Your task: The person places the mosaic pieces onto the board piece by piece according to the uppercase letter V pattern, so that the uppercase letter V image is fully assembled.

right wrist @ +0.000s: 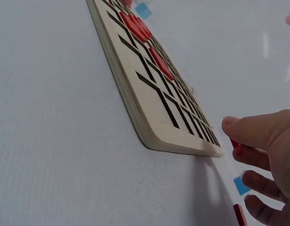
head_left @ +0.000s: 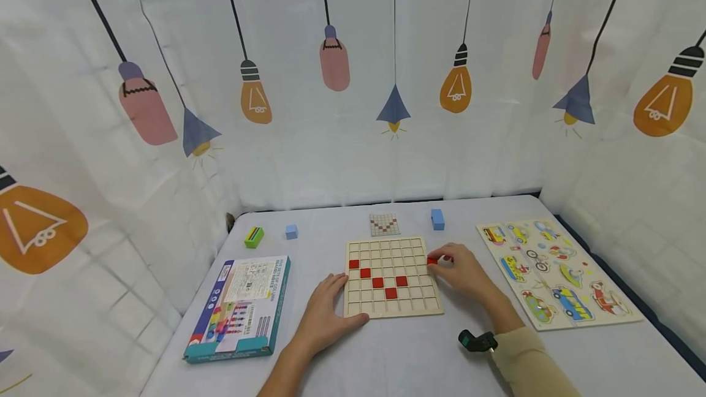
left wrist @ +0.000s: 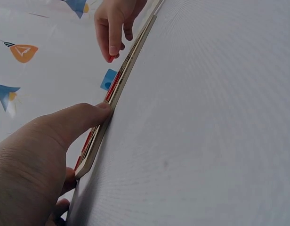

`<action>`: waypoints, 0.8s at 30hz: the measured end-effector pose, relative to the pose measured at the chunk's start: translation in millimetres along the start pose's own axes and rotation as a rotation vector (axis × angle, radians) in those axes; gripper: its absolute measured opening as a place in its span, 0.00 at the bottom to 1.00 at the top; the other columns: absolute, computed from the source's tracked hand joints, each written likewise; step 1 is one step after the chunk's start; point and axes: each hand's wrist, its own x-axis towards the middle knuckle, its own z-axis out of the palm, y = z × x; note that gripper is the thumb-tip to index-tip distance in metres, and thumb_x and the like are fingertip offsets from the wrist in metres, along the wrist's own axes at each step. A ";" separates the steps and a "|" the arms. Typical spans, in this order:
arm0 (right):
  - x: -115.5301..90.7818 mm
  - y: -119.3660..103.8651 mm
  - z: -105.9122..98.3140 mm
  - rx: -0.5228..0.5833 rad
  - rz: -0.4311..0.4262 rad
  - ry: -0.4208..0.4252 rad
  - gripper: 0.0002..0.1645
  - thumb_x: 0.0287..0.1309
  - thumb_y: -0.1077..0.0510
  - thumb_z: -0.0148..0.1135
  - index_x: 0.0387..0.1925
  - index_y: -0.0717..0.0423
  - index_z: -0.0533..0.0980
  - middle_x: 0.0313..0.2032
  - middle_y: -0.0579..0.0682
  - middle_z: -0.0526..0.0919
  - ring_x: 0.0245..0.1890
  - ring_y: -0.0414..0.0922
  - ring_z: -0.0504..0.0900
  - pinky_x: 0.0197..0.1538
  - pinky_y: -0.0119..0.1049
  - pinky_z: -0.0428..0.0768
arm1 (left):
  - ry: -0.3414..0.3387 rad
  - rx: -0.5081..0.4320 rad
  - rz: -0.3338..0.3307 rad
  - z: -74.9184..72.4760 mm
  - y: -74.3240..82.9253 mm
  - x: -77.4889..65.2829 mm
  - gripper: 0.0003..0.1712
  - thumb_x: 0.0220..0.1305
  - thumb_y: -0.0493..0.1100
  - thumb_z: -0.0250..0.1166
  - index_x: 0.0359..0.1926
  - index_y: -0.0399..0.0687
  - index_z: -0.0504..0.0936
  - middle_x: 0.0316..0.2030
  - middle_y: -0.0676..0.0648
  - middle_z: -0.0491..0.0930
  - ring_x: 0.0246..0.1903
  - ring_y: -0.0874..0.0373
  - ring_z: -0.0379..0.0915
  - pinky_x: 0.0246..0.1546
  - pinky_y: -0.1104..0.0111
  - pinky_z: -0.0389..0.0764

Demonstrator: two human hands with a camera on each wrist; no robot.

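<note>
A square wooden grid board [head_left: 394, 311] lies on the table with several red square tiles [head_left: 391, 293] set in its cells. My left hand [head_left: 329, 317] rests spread around its near left corner, thumb [left wrist: 88, 117] on the front edge and fingers along the left side. Just off the board's right edge, my right hand [head_left: 463, 271] pinches a red tile [head_left: 432, 260] between thumb and forefinger. The right wrist view shows the other fingers loosely spread, with another red piece [right wrist: 239, 214] below them. Behind the board lies a small pattern card [head_left: 384, 224] printed with red squares.
A blue block [head_left: 437, 219] stands beyond the board's right side. Further left are a small blue cube [head_left: 291, 231] and a green-yellow block [head_left: 254, 237]. A flat box [head_left: 237, 305] lies on the left, and a picture puzzle board [head_left: 557, 274] on the right.
</note>
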 end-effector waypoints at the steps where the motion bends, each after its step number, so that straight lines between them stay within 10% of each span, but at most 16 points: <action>1: 1.2 -1.0 1.6 -0.003 0.001 -0.008 0.14 0.70 0.50 0.77 0.55 0.44 0.90 0.54 0.44 0.90 0.59 0.51 0.81 0.62 0.51 0.83 | -0.001 0.000 -0.002 0.0 0.1 -0.1 0.63 0.50 0.77 0.82 0.80 0.53 0.75 0.81 0.50 0.73 0.87 0.42 0.56 0.83 0.34 0.64; 24: 12.4 -23.7 24.9 0.051 -0.078 -0.096 0.10 0.68 0.54 0.79 0.49 0.46 0.92 0.49 0.43 0.88 0.50 0.46 0.76 0.49 0.37 0.78 | 0.005 0.000 0.004 0.3 -0.4 -0.8 0.63 0.50 0.77 0.82 0.81 0.53 0.74 0.82 0.50 0.72 0.87 0.41 0.55 0.84 0.34 0.63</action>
